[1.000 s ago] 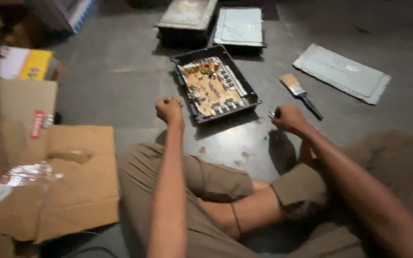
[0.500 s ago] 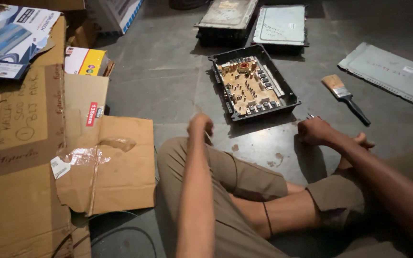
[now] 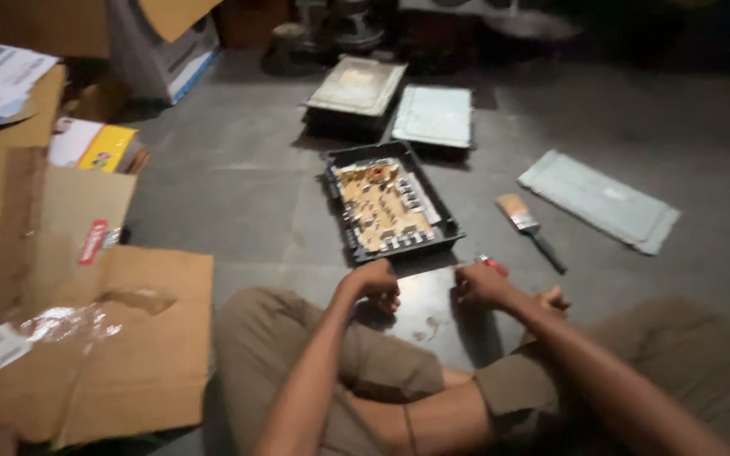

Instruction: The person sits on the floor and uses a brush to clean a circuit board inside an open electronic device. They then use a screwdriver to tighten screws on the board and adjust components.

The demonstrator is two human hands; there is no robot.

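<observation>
While the person sits cross-legged on the grey floor (image 3: 238,203), the head view shows both hands low in front of the knees, just short of a black open case (image 3: 392,209). The left hand (image 3: 373,283) is curled into a loose fist; whether it grips anything I cannot tell. The right hand (image 3: 479,283) is closed round a small red-tipped tool (image 3: 492,265), whose tip pokes out toward the case, probably kept ready for work on it. The case lies flat with its top off, so the tan circuit board (image 3: 379,207) inside is open to reach. A paintbrush (image 3: 530,230) rests on the floor just right of it, within easy grasp. Behind sit two more shallow metal trays (image 3: 356,89), and a pale flat cover (image 3: 599,200) lies well apart to the right. Flattened cardboard (image 3: 103,338) spreads at left.
</observation>
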